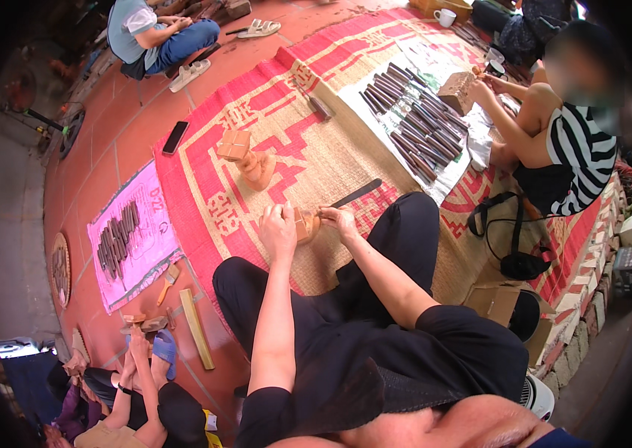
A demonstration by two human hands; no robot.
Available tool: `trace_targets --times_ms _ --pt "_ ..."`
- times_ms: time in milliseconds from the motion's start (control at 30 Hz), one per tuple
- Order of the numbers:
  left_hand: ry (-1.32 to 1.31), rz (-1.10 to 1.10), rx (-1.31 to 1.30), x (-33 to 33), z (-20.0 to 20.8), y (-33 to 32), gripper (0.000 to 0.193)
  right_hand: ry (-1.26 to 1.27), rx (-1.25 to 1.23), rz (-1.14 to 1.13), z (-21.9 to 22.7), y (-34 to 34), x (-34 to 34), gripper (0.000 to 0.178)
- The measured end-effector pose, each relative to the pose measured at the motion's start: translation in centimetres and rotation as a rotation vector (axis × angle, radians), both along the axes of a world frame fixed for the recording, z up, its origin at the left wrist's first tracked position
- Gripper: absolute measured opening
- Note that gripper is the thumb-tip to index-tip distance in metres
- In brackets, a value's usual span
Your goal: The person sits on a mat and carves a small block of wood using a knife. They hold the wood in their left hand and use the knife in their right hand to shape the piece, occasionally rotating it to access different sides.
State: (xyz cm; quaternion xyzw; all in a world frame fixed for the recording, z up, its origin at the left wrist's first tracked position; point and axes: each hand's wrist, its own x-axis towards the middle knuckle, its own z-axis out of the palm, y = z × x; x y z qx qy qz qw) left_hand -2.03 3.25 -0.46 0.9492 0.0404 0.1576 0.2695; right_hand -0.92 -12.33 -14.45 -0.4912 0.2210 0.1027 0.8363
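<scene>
My left hand [278, 228] is closed over the side of a small light-brown wooden block [303, 228], low above the woven mat between my knees. Close against the block's right end, my right hand [340, 222] has its fingers pinched together. What they grip is too small to make out. A long dark flat blade [358, 193] reaches away just beyond those fingers; whether it touches my hand I cannot tell. Farther off stands a rounded wooden stand [257, 172] with a square block [234, 143] on top.
The red-and-straw mat [331, 149] holds a phone [175, 138], a wood-handled tool [320, 110] and many dark rods [424, 123] on white sheets. A pink sheet [144, 216] bears thin dark tools. People sit at right, lower left and far left. A black bag [522, 264] lies right.
</scene>
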Motion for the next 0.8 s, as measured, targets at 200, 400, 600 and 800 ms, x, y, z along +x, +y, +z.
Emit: trace_targets --times_ms 200,400,600,800 --pt "-0.018 -0.014 -0.013 0.0 0.1 0.0 0.037 -0.073 -0.043 0.048 -0.1 0.6 -0.2 0.015" --pt "-0.002 -0.009 -0.021 0.1 0.1 0.1 0.036 -0.018 0.003 -0.035 0.0 0.4 0.1 0.018" --pt "-0.007 -0.002 -0.028 0.0 0.1 0.2 0.031 -0.067 -0.045 0.061 0.7 0.7 0.0 0.023" --pt "-0.023 -0.014 -0.039 -0.1 0.8 0.0 0.027 -0.023 0.007 -0.035 -0.4 0.6 0.5 0.018"
